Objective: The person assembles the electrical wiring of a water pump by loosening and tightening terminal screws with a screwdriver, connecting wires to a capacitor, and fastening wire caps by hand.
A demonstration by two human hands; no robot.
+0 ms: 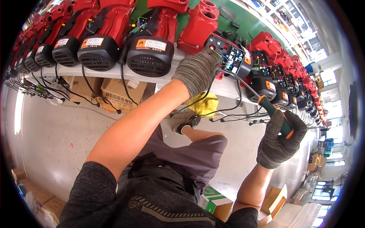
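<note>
My left hand [197,72], in a striped grey knit glove, is at the near left edge of an open black motor housing. Its fingers are curled together there, and what they hold is hidden. Inside the housing, a circuit board [232,60] with thin coloured wires is exposed. My right hand [279,140], also gloved, is closed round the green and orange handle of a screwdriver [274,112]. The long metal shaft slants up left to the near edge of that housing; I cannot tell whether its tip touches a screw. A black power cable [203,95] hangs below my left hand.
Red pumps with black motor ends [150,57] line the bench [167,80] on both sides, several with open wiring. Plugged cables [125,85] dangle over its front edge. Cardboard boxes [123,91] and a yellow bag [207,104] lie beneath. An open carton [274,199] stands behind my right arm.
</note>
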